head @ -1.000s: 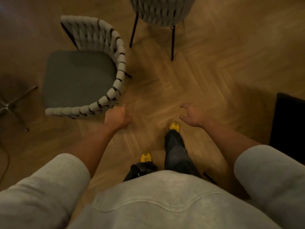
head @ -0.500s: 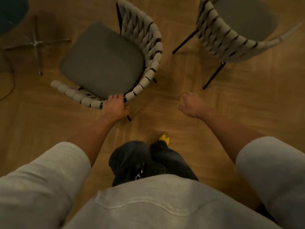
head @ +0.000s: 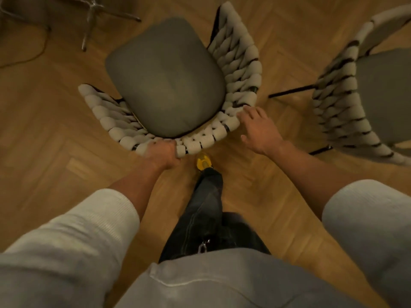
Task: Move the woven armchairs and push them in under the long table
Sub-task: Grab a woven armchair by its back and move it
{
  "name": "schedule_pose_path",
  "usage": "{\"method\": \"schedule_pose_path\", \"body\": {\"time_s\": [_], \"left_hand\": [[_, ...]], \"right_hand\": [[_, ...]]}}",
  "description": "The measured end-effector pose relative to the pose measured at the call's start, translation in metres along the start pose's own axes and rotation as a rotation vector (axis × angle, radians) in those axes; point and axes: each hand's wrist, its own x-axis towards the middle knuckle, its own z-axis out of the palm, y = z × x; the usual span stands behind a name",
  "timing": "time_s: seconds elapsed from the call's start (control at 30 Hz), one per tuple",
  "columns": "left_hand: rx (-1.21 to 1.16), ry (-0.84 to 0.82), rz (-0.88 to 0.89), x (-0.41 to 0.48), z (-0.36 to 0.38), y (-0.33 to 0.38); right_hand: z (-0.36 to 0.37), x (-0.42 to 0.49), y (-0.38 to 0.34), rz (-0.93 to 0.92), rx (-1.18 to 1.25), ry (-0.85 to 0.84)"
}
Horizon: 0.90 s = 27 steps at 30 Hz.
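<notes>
Armchairs are both sitting out on the open floor, so by my reading the task is only getting started: neither is tucked in, and the long bench they belong under is not showing anywhere in the view. The nearer woven armchair [head: 165, 78] is standing directly in front of the person, its grey seat cushion facing up and its thick rope-weave back [head: 222, 130] curving toward them. The second woven armchair [head: 340, 96] is waiting well apart at the right edge, untouched, its back turned toward the first.

The left hand [head: 163, 153] is gripping the top rim of the nearer chair's back, fingers curled over the weave, knuckles up, with the forearm reaching straight forward. The right hand [head: 258, 130] is lying flat and spread, its fingertips [head: 242, 115] touching the same rim at the rear right corner; it is not closing on anything yet, and it looks to me to be settling in for a two-handed hold.

Both grey sleeves are pushed up off the forearms. One yellow shoe [head: 203, 162] is stepping forward just beneath the chair back. Around all this the herringbone wood floor [head: 55, 152] is spreading out, and the chrome star base [head: 91, 12] of some other seat is showing at the top left.
</notes>
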Motion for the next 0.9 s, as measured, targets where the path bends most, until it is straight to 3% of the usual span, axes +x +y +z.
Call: {"method": "schedule_pose_path", "body": {"time_s": [0.13,0.47,0.7,0.9], "left_hand": [[0.059,-0.075,-0.045,0.008,0.006,0.002],[0.028,-0.124,-0.174,-0.009,0.013,0.023],[-0.16,-0.169,-0.338,-0.049,0.041,0.082],[-0.327,-0.13,-0.528,-0.083,0.075,0.137]], "right_hand": [[-0.007,0.045,0.019,-0.115,-0.159,0.005],[-0.006,0.105,0.048,-0.368,-0.573,-0.165],[-0.015,0.117,0.056,-0.595,-0.797,-0.348],[-0.014,0.113,0.051,-0.822,-0.91,-0.375]]}}
